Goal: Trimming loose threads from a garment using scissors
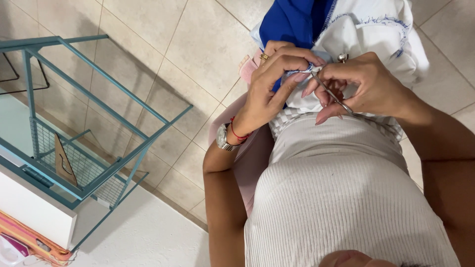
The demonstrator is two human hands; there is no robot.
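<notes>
My left hand (273, 81) pinches a bit of light blue thread or fabric edge (302, 70) between thumb and fingers; it wears a ring, with a watch and red cord at the wrist. My right hand (363, 86) grips small metal scissors (330, 91), their tips at the pinched spot. Both hands work over a white garment (381, 34) with blue stitched trim and a blue cloth (292, 20) lying on my lap.
A teal metal-frame rack (89, 123) with a wire basket stands at left over a white surface (143, 232). Beige floor tiles (163, 49) spread beneath. A pink and orange item (29, 242) sits at bottom left. I wear a white ribbed top (336, 198).
</notes>
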